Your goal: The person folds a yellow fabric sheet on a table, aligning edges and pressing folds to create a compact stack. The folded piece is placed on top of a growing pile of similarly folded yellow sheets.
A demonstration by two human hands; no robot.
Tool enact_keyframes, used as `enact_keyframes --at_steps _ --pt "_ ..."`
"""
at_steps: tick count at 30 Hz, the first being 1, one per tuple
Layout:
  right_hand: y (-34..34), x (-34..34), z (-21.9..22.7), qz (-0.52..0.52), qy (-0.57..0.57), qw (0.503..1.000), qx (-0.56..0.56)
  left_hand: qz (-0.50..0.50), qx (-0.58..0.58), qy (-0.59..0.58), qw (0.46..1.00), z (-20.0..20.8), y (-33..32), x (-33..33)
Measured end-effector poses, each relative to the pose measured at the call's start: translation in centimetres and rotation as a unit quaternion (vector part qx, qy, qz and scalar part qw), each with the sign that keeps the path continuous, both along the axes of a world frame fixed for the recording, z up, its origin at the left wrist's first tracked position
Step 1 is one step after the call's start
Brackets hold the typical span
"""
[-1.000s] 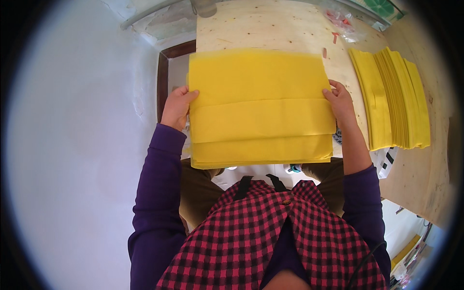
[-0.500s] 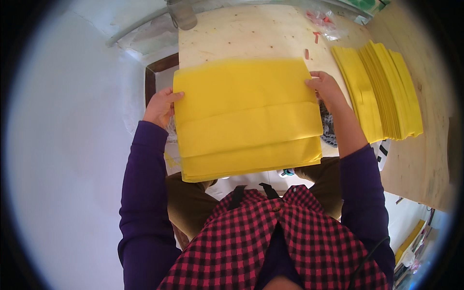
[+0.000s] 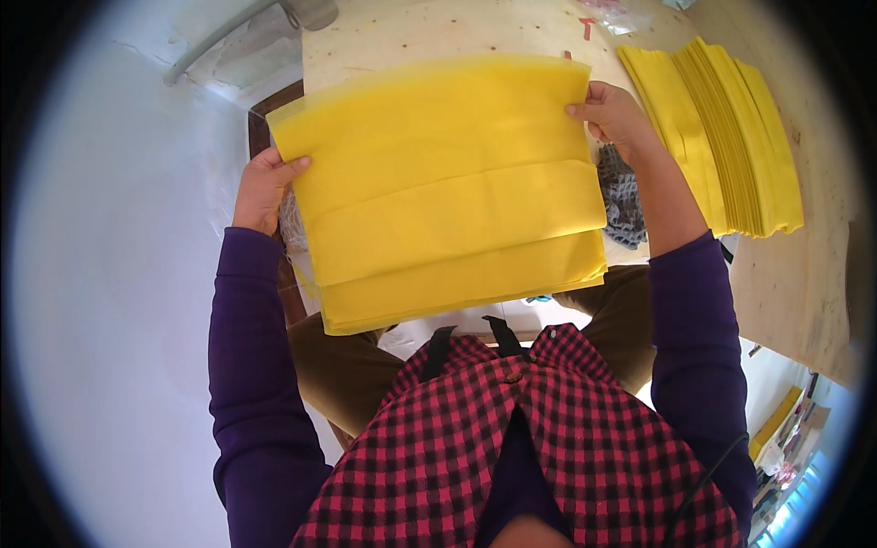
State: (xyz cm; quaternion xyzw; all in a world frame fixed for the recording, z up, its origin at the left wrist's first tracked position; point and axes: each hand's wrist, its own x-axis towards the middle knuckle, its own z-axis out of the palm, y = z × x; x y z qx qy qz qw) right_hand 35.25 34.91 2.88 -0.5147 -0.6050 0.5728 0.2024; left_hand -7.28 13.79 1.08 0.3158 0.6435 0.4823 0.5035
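Observation:
Between my two hands a stack of yellow fabric sheets point(image 3: 448, 173) is stretched out, its near end hanging over the table's front edge above my lap. My left hand point(image 3: 265, 189) pinches the stack's left edge near the far corner, thumb on top. At the far right corner my right hand point(image 3: 614, 121) grips the sheets the same way, thumb above and fingers beneath. A fold or step runs across the sheets, with a lower layer showing along the near side. The far edge looks thin and slightly see-through at the left corner.
A pile of folded yellow fabric point(image 3: 722, 137) lies on the wooden table point(image 3: 411, 35) to the right. Grey textured cloth point(image 3: 623, 201) is beside my right wrist. A clear plastic bag point(image 3: 617, 14) and small red scraps are at the back. A white wall point(image 3: 119, 274) stands left.
The yellow sheets have shifted left and up in the picture and tilted, right side higher. Both hands moved with them, still gripping; the view itself has also shifted somewhat.

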Motion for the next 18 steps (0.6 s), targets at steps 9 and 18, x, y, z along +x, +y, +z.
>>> enact_keyframes --at_steps 9,18 --pt "-2.4 0.1 -0.2 -0.060 0.064 0.996 0.005 0.053 -0.026 0.091 0.994 2.6 -1.0 2.0" --pt "-2.8 -0.1 -0.5 -0.048 0.109 0.993 -0.004 0.063 -0.061 0.011 0.996 3.5 -0.8 1.7"
